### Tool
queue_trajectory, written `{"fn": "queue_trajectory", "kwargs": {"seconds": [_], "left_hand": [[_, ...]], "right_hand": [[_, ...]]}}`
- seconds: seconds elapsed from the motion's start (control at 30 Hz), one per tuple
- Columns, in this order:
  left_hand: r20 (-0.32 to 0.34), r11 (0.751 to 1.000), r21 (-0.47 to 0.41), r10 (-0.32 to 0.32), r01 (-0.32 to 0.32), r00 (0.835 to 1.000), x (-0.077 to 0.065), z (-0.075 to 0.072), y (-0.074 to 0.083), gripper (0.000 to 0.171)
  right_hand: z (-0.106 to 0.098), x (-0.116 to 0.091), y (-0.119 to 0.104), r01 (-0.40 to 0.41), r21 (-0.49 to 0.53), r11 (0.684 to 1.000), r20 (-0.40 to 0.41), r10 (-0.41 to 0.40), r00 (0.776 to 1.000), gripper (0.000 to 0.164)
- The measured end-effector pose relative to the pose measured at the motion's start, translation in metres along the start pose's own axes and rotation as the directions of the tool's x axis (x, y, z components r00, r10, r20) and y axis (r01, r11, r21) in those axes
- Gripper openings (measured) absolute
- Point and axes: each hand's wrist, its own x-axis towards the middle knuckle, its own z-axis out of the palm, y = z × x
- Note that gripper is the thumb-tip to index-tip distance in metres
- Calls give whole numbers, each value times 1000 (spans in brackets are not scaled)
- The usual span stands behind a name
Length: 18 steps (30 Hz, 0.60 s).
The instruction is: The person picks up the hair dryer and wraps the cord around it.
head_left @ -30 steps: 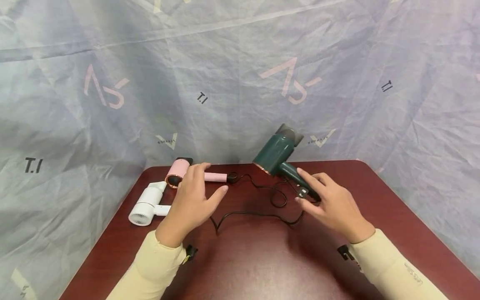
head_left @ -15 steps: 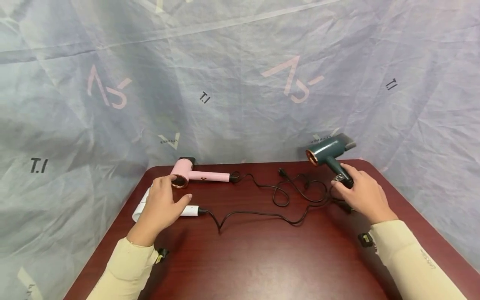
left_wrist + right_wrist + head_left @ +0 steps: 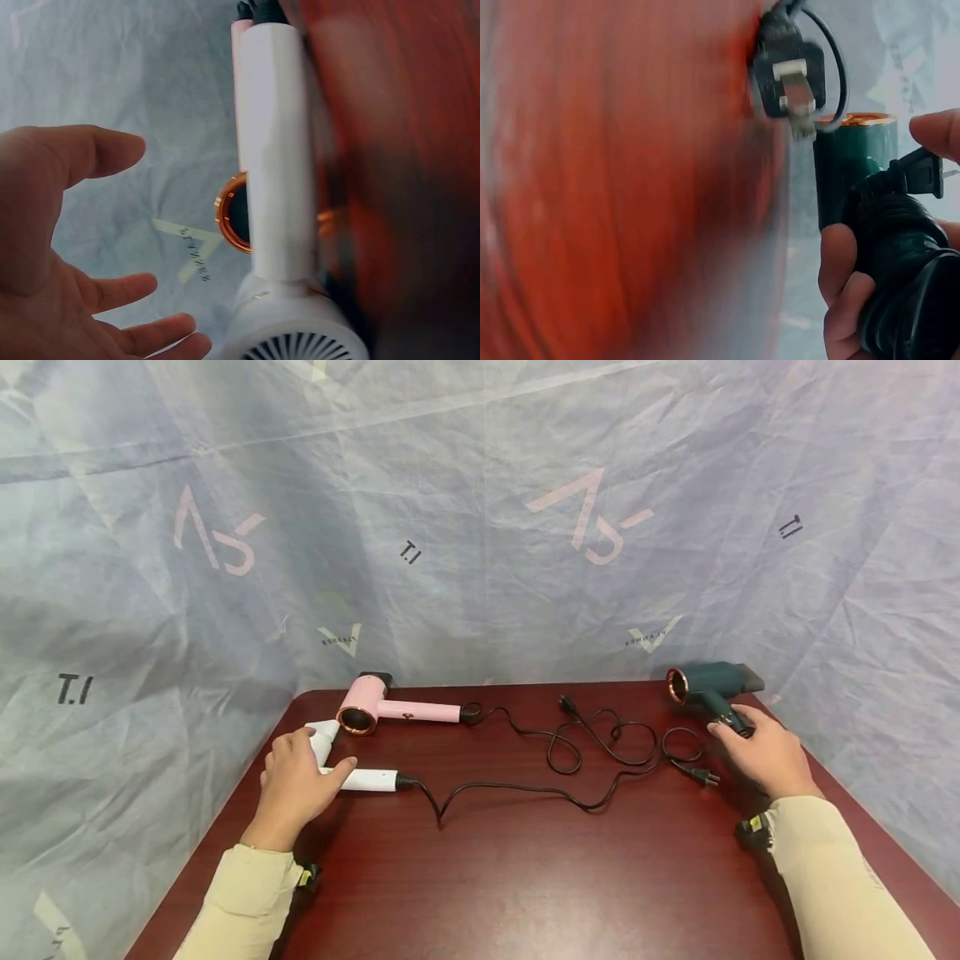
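Observation:
At the back right corner of the table, my right hand (image 3: 772, 756) grips the handle of a dark green hair dryer (image 3: 712, 681) with a copper ring. In the right wrist view, its fingers (image 3: 840, 262) curl under the handle's black base, with a small black plug (image 3: 924, 174) beside the thumb. On the left, my left hand (image 3: 296, 785) reaches over a white hair dryer (image 3: 371, 779) lying on the table, hiding part of its body. The left wrist view shows the thumb and fingers spread, apart from the white handle (image 3: 277, 150).
A pink hair dryer (image 3: 420, 711) lies behind the white one at the back left. Black cords (image 3: 525, 787) loop across the middle of the dark red table (image 3: 525, 877), with a two-prong plug (image 3: 703, 776) near my right hand. Grey printed fabric (image 3: 480, 527) hangs behind.
My right hand has carried the green hair dryer right and lowered it toward the table's back right corner. My left hand has moved left and down to the white hair dryer.

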Motion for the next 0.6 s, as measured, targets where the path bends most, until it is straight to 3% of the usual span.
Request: {"fn": "queue_trajectory", "kwargs": {"seconds": [0.17,0.6], "left_hand": [[-14,999,6,-41,41,999,3,5,-9,90],[-5,985,80,-152,152,988,4,15,-35,91]], "right_hand": [[-3,3,13,-34,39,999,9,34,999,83],[-6,3,30,-28,6,1000,4,28,1000,78]]}}
